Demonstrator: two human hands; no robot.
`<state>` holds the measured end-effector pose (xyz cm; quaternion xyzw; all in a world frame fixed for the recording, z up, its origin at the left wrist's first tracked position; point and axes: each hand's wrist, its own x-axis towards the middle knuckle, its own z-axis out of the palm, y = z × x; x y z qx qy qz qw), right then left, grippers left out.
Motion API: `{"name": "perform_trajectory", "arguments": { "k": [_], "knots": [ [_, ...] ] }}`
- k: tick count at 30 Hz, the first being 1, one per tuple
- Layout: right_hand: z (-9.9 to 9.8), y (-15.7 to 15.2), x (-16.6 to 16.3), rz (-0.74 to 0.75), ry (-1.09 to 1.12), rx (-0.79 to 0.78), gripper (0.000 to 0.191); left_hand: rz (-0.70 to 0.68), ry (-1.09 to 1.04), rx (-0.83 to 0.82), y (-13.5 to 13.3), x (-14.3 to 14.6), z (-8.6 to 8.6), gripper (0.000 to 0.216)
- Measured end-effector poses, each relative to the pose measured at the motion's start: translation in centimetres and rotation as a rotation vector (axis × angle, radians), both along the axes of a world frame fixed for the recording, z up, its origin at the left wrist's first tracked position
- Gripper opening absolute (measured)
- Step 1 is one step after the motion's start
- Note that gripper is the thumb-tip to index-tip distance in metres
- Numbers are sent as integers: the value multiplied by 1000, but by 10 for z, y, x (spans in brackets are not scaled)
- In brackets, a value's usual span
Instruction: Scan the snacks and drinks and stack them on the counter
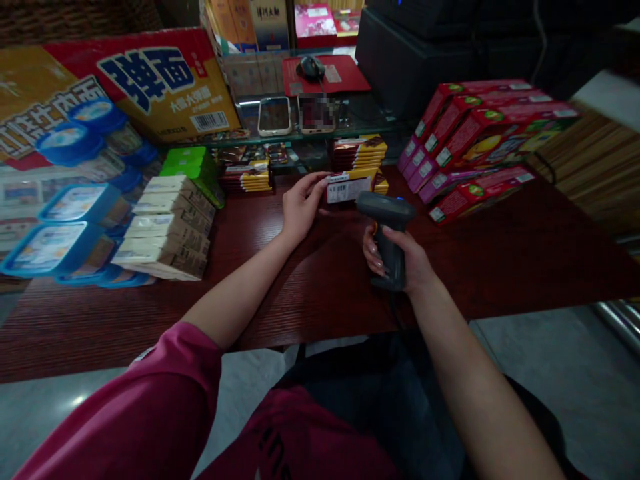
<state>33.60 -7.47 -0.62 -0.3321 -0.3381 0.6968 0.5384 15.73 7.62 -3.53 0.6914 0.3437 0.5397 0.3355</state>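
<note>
Here, scanner [387, 233] in right hand [400, 263], left hand [300, 207] on carton [350, 187].

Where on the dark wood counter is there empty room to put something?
Bare wood counter lies right of the right hand with the scanner, below the red boxes. More lies near the front edge, left of the left hand's arm. The back and left are crowded with cream boxes.
</note>
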Motion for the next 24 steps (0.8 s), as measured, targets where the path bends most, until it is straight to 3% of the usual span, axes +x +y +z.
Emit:
{"name": "perform_trajectory", "arguments": {
  "k": [7,13,19,21,24],
  "knots": [
    [-2,1,-2,-16,-38,-14,34,-59,97,25,-2,2,3,30],
    [-2,2,-4,-35,-45,-19,33,-9,99,22,-2,2,5,21],
    [1,1,-4,-48,-50,-48,34,-58,70,89,-4,0,3,29],
    [2,1,-4,-49,-42,-72,34,-10,42,159,-1,-7,4,32],
    [4,0,-3,-46,-26,-95,33,172,32,272,6,-32,11,33]
  ]
}}
